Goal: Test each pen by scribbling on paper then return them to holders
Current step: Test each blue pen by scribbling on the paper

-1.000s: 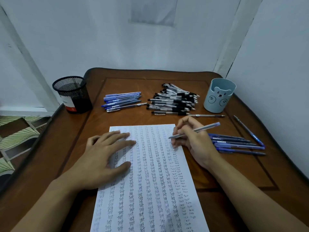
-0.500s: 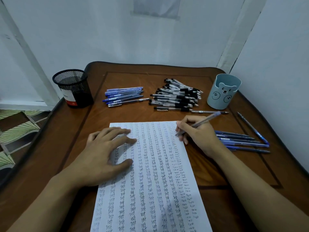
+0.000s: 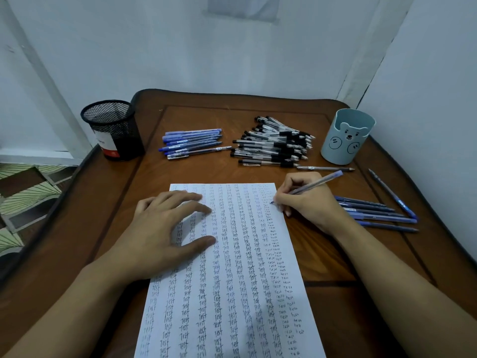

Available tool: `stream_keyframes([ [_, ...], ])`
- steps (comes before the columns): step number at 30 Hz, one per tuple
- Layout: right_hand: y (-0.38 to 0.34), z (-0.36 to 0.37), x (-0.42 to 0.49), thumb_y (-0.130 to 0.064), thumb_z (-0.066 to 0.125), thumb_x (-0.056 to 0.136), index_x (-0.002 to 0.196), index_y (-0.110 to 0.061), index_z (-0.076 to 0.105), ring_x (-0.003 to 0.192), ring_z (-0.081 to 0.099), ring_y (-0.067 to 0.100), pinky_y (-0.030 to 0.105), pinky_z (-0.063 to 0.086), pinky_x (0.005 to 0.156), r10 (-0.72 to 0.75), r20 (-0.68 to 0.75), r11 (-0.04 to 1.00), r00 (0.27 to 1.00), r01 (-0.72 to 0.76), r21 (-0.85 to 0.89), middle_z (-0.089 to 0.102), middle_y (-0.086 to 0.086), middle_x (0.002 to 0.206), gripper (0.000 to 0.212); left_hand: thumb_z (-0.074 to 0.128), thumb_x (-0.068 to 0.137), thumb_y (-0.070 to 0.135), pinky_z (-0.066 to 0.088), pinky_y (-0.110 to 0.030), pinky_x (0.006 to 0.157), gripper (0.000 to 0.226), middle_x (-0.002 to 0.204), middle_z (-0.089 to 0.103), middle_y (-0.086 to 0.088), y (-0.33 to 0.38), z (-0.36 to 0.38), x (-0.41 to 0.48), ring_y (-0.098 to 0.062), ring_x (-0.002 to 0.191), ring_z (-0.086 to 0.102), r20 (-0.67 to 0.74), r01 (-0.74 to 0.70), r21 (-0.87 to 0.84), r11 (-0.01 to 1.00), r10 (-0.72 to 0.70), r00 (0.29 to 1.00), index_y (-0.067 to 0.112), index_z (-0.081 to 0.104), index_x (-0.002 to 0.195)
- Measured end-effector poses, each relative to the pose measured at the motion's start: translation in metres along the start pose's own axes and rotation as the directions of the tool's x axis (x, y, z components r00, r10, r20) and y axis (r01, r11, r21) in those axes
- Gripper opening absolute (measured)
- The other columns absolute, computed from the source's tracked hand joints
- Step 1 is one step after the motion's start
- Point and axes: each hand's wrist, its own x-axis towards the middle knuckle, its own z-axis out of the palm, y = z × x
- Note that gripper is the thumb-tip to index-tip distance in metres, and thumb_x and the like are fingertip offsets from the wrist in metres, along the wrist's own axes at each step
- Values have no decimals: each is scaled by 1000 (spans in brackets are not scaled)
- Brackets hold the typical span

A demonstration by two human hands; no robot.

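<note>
A white sheet of paper (image 3: 240, 293) covered in columns of the word "test" lies in the middle of the wooden table (image 3: 335, 319). My left hand (image 3: 165, 228) rests flat on its left side, fingers spread. My right hand (image 3: 307, 200) grips a blue pen (image 3: 315, 184) with its tip touching the paper's upper right edge. A black mesh holder (image 3: 113, 130) stands at the back left. A pale blue bear holder (image 3: 347, 136) stands at the back right.
A row of blue pens (image 3: 192, 143) and a heap of black pens (image 3: 273, 146) lie behind the paper. Several blue pens (image 3: 374, 213) lie right of my right hand, and one more pen (image 3: 325, 168) lies below the bear holder. White walls close in behind and on the right.
My right hand brought the pen tip down and to the right, onto the paper's upper right edge. My left hand stayed flat on the sheet. The camera tilted slightly.
</note>
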Motion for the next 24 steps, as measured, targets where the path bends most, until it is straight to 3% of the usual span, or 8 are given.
stream_keyframes([
  [4, -2, 4, 0, 12, 72, 80, 65, -1, 57, 56, 61, 33, 31, 49, 50, 2, -16, 1000, 1000, -2, -30, 70, 18, 68, 25, 44, 80, 89, 14, -36, 115, 59, 145, 38, 36, -1, 1, 0, 9, 141, 23, 0, -4, 4, 1000, 4, 1000, 55, 52, 128],
  [11, -4, 1, 0, 15, 69, 81, 70, 16, 53, 57, 61, 34, 29, 50, 50, 27, -21, 1000, 999, -27, -5, 68, 22, 66, 19, 45, 80, 87, 14, -35, 114, 58, 145, 38, 36, -1, 0, 0, 9, 141, 23, -5, -2, -2, 1000, 2, 1000, 55, 52, 128],
  [24, -5, 5, -2, 13, 71, 79, 67, 8, 55, 50, 58, 26, 27, 46, 45, 21, -39, 999, 999, -22, -34, 68, 18, 63, 20, 42, 78, 90, 11, -32, 113, 62, 144, 37, 37, 0, 0, 0, 10, 140, 23, 7, 8, -5, 1000, -8, 1000, 56, 52, 128],
])
